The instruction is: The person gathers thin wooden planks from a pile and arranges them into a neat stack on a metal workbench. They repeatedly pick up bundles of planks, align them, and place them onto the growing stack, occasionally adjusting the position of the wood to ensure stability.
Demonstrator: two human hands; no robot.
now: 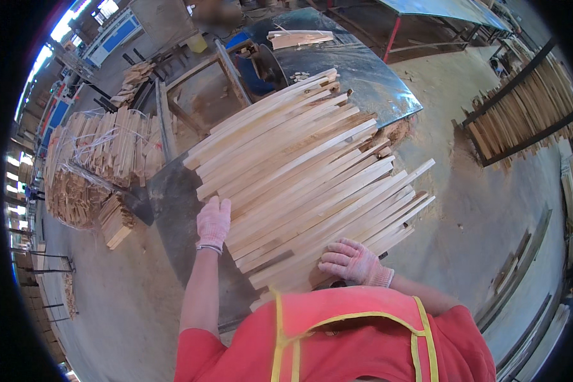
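the left hand [214, 221], in a pale pinkish knitted glove, is at the left ends of the wooden strips [293, 165], its fingers close together and slightly bent; whether it has hold of a strip is hidden from this angle. the right hand [356, 262], gloved the same way, lies over the nearest strips close to the person's body, its fingers spread a little and loosely curled on top; whether it pinches any of them is unclear. between the hands and beyond them, the strips lie side by side in a broad, pale layer, slanting up toward the right, their ends uneven, with some at the right sticking out past the others. under them is a dark counter [175, 219], bare along its left side. past the far end of the layer, a round dark disc [270, 65] stands upright beside a dark, shiny surface [363, 73], on which a small pile of wood pieces [299, 39] rests. farther off to the left, bundles of wood [99, 146] are wrapped in clear bands, while at the far right more boards [522, 111] are stacked behind dark metal bars [509, 83].
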